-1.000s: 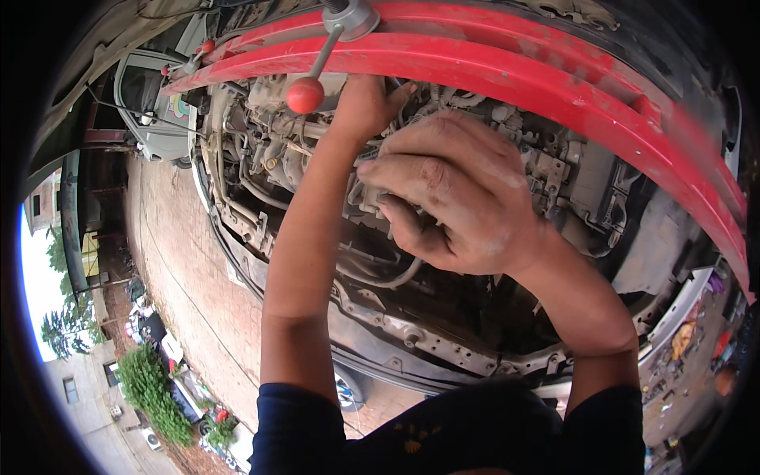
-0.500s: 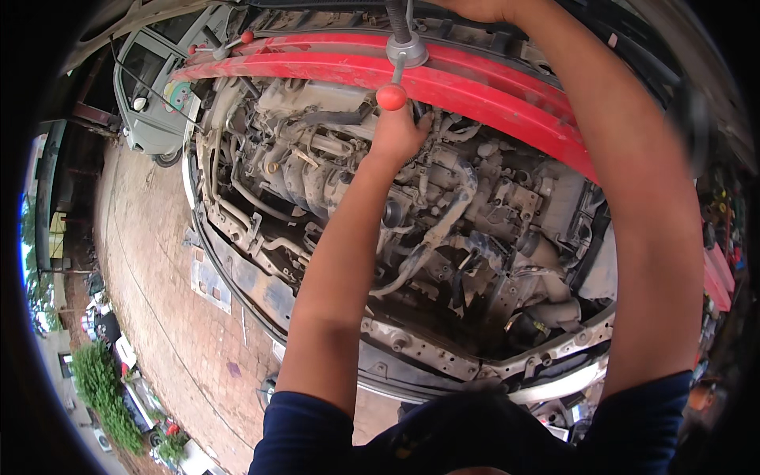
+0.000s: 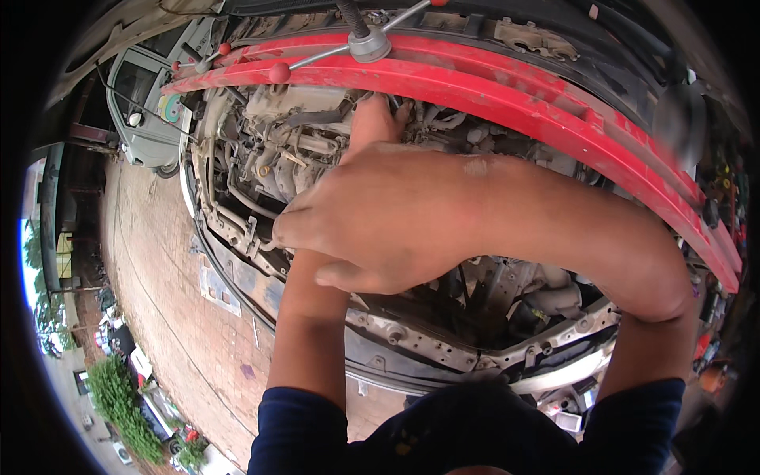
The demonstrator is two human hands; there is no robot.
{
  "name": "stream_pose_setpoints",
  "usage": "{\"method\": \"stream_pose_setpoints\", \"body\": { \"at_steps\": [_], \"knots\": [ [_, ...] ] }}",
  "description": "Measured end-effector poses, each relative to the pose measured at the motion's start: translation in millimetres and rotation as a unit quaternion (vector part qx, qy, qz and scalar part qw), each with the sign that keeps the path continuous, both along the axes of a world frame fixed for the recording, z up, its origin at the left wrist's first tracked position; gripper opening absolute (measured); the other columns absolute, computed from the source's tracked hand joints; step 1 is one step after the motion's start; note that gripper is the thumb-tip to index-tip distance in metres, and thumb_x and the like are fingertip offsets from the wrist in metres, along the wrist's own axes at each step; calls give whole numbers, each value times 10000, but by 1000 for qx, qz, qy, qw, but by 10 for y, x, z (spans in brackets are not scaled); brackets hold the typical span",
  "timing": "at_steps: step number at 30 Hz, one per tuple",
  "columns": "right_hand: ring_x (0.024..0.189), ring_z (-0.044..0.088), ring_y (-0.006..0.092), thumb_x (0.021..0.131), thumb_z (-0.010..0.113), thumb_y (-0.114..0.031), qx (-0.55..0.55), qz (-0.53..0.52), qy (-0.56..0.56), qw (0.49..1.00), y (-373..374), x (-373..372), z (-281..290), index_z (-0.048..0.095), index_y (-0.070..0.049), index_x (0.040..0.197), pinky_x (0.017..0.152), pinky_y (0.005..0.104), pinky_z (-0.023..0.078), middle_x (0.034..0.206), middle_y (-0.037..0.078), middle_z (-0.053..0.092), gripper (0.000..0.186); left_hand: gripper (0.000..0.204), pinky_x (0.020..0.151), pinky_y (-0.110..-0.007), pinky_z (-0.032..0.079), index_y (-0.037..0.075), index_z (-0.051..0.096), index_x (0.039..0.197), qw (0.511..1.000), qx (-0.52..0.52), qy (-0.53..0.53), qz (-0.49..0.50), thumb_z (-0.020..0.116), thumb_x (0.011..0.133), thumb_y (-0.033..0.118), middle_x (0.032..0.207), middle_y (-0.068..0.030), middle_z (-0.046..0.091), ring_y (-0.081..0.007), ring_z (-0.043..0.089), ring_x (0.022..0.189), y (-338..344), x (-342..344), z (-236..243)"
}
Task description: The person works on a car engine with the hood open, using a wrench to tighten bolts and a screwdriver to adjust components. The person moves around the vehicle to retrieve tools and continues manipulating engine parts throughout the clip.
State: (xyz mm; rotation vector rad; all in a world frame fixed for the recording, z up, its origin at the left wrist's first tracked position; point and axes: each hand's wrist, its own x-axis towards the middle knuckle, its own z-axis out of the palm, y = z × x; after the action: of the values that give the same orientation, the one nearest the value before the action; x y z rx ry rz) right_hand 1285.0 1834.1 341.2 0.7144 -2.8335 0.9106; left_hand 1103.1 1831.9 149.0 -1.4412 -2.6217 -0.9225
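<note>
My left hand (image 3: 376, 123) reaches down into the dusty engine bay at the near edge of the red support beam (image 3: 443, 87). Its thumb stands apart, while its fingers drop out of sight among the engine parts, so any grip is hidden. Across my left forearm hangs my right hand (image 3: 372, 214), close to the camera, thumb apart from the fingers and nothing held. Above the left hand, a metal hub (image 3: 370, 46) with a red-balled crossbar (image 3: 317, 59) sits on the beam around an upright threaded rod (image 3: 352, 17).
A second red-balled handle (image 3: 202, 62) is at the beam's far left end. The car's front frame (image 3: 412, 340) runs along the near side. Hoses and an intake manifold (image 3: 277, 178) fill the bay. A grey-green vehicle (image 3: 146, 111) stands on brick paving (image 3: 158, 237) at left.
My right hand has come back from beyond the beam, sweeping left and nearer across my left forearm. The crossbar lies at a different angle. The left hand stays down in the engine bay.
</note>
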Motion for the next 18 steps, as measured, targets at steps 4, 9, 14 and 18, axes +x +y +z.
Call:
{"method": "stream_pose_setpoints", "body": {
  "at_steps": [4,9,14,18],
  "knots": [
    [706,682,327,941,641,-305,-168,-239,156,944,730,-208,186,676,-33,927,626,401,534,815,119,702,275,369,800,-528,535,-18,667,999,999,42,9,-13,794,841,291,908,-284,696,-478,666,929,-115,-173,-153],
    [922,669,403,943,632,-339,66,-411,115,902,1588,-214,2,641,48,1045,826,474,527,1016,242,689,401,404,879,-541,533,-63,661,1052,1000,-4,-14,-14,752,859,281,948,-321,690,-485,665,960,9,27,81],
    [866,680,353,904,696,-331,49,-304,164,937,313,219,-306,663,-32,975,771,466,551,855,147,679,310,409,876,-541,532,-57,653,1072,1000,-24,2,-7,755,855,275,965,-309,696,-481,664,970,-102,-40,63],
    [804,698,309,888,711,-320,85,-14,-29,996,-148,376,18,707,-53,849,739,432,550,767,98,678,270,414,882,-538,532,-51,647,1087,999,-33,9,-17,757,852,272,986,-288,704,-476,665,976,-245,-136,4]
  ]
}}
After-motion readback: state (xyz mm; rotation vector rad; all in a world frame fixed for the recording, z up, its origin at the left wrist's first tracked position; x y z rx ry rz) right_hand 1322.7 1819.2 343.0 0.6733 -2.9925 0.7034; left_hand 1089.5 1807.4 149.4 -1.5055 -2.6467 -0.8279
